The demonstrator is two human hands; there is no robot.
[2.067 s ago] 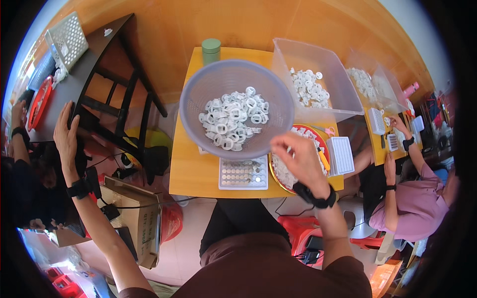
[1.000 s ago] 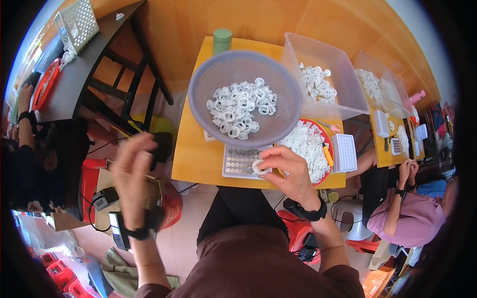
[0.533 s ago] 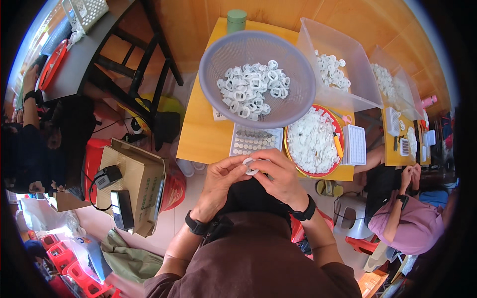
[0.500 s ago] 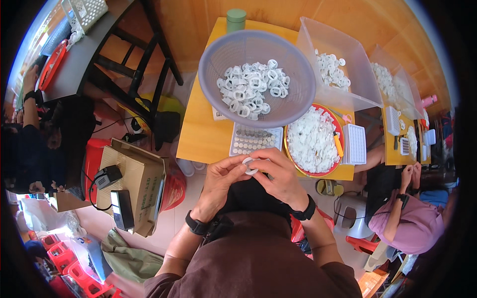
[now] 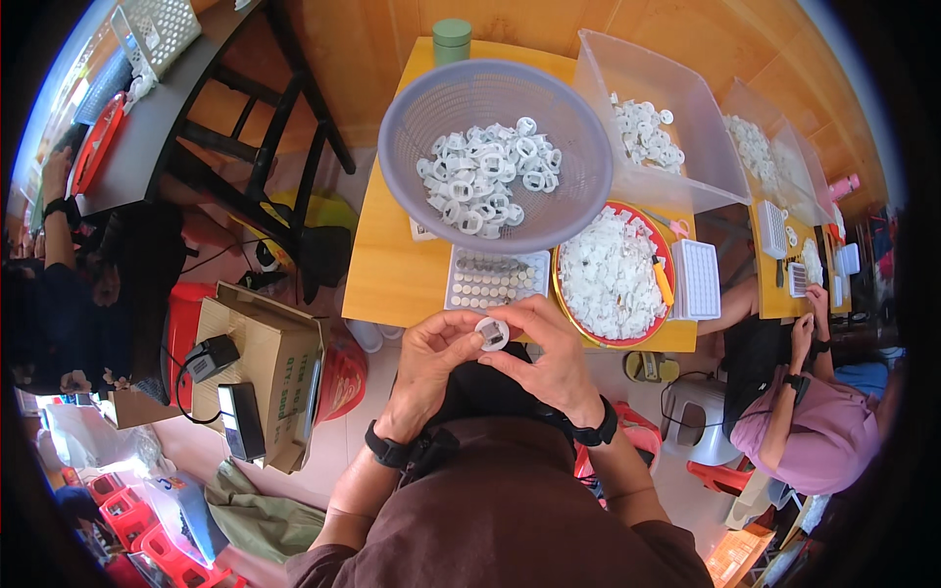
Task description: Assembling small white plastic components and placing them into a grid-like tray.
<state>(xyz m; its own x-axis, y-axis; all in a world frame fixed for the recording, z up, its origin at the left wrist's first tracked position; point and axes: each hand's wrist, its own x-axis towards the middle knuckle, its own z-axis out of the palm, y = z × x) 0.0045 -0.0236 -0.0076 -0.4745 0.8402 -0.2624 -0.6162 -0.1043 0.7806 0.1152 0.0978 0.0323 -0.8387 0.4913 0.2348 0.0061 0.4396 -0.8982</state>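
Between my two hands, just off the table's near edge, is a small round white plastic part [image 5: 493, 334] with a dark square opening or insert. My left hand [image 5: 434, 358] pinches its left side, thumb across the face. My right hand [image 5: 545, 355] steadies its right rim between thumb and fingers. Right behind them lies a white tray [image 5: 452, 294] with rows of small round metal discs. A large grey-purple basket [image 5: 390, 167] of similar white ring-shaped parts stands beyond it. To the right, a red-rimmed round tray [image 5: 560, 294] holds a heap of small white pieces.
On the yellow table [image 5: 377, 265] are a green canister [image 5: 452, 41], a clear bin [image 5: 706, 171] of white parts and a stack of white trays [image 5: 696, 281]. An orange-handled tool [image 5: 663, 282] lies on the heap. A cardboard box [image 5: 265, 372] stands left; a co-worker [image 5: 809, 431] sits at right.
The round part has turned so its face shows more toward me. My right fingers have spread and shifted to its right edge; the whole view has moved slightly.
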